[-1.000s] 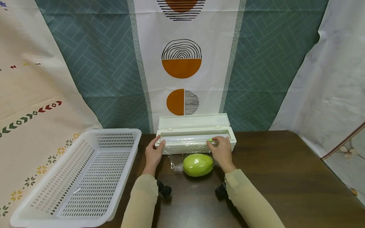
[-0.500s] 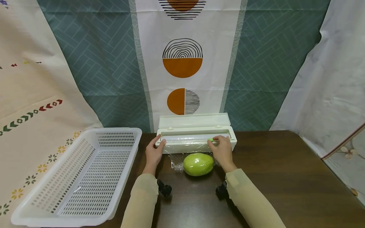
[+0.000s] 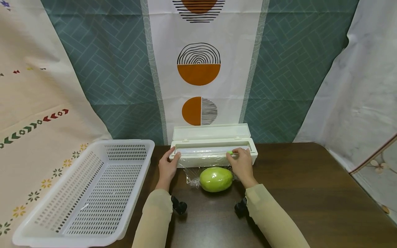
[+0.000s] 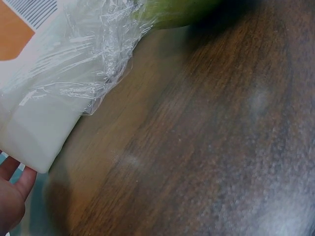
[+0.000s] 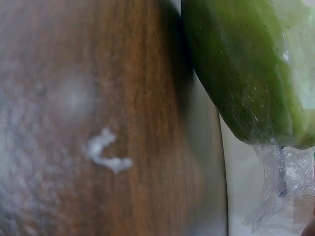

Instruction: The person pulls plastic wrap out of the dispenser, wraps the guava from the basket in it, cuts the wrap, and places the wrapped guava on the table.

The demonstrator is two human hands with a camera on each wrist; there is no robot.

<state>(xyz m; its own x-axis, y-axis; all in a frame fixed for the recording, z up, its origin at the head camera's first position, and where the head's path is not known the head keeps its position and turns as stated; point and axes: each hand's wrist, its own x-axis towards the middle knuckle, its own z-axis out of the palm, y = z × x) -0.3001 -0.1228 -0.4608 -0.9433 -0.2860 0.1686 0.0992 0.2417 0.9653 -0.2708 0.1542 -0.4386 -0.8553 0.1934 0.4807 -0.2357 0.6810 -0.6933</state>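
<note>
Near the tabletop's far edge (image 3: 285, 146), my left grip (image 3: 167, 168) holds the long white plastic box (image 3: 214, 140); my right grip (image 3: 243, 167), pinching its small green tab (image 3: 229, 152), should slide evenly.

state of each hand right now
Left hand: holding the long, white plastic box.
Right hand: at the small, green plastic tab; whether it's pinching cannot be told.
</note>
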